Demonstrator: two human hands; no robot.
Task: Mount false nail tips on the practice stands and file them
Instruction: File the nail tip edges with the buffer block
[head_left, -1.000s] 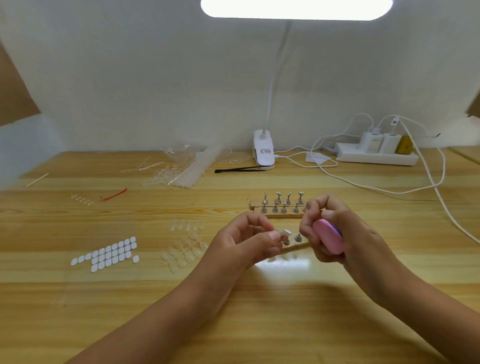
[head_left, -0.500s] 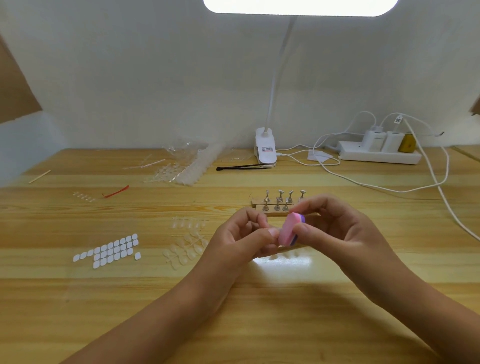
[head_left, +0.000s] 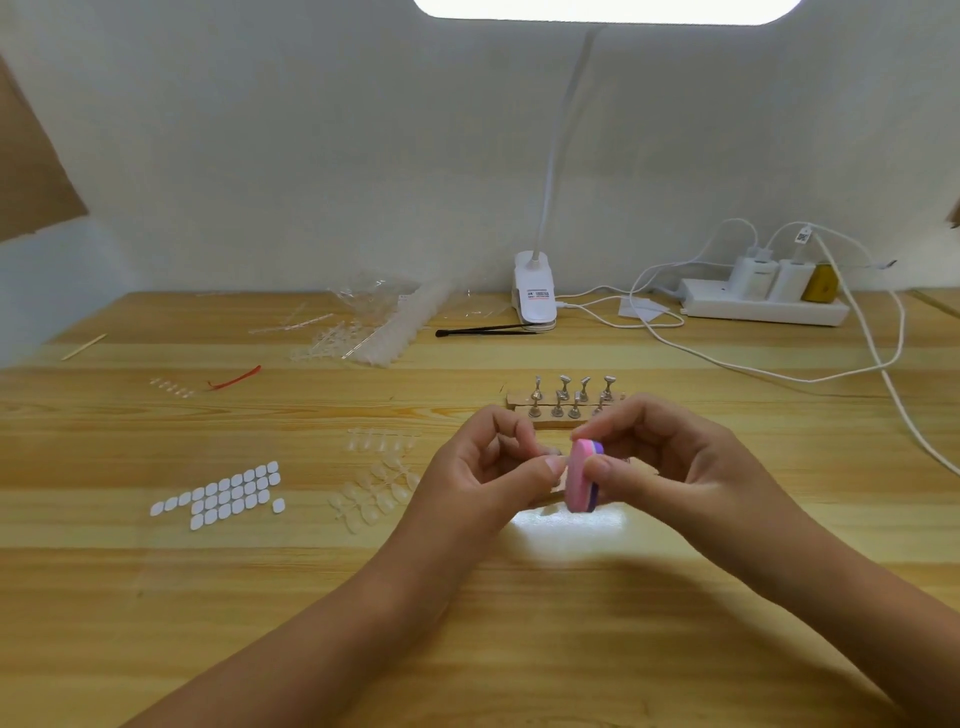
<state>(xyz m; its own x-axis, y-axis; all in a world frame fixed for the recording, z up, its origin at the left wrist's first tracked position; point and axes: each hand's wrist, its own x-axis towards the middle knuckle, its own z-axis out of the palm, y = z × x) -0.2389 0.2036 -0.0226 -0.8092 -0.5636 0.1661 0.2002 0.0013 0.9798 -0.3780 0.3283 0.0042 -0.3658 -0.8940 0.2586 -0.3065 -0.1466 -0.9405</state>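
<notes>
**Change.** A second ago the pink buffer block (head_left: 582, 475) faced the camera, held apart from the left hand (head_left: 488, 467), and two metal pegs showed between the hands. It now stands on edge against the left thumb tip, and those pegs are covered.

**Grips.**
- Left hand: fingers curled, thumb and forefinger pinching a small pale piece (head_left: 555, 453). It is too hidden to say whether this is a nail tip.
- Right hand (head_left: 670, 462): thumb in front and fingers behind, clamped round the buffer block. The block's pink face is turned left and a purple layer shows behind it.
- Both hands are raised just above the table (head_left: 519, 623).

**Holders.**
- Crumpled clear bag (head_left: 374, 306) at the back, with clear plastic sprues (head_left: 332, 345) spilling from it.
- Wooden base (head_left: 519, 401) just behind the hands, carrying two rows of upright practice stands (head_left: 563, 387).
- Power strip (head_left: 763, 310) at far right, with two white chargers and a yellow plug seated in it and white cables trailing off.

**Loose on the table.**
- Wooden stick (head_left: 83, 347) at far left.
- Red strip (head_left: 234, 378).
- White adhesive tabs (head_left: 223, 493) in rows.
- Clear nail tips (head_left: 374, 483) scattered just left of the left hand.
- Black tweezers (head_left: 483, 329) beside the lamp clip (head_left: 535, 291).
</notes>
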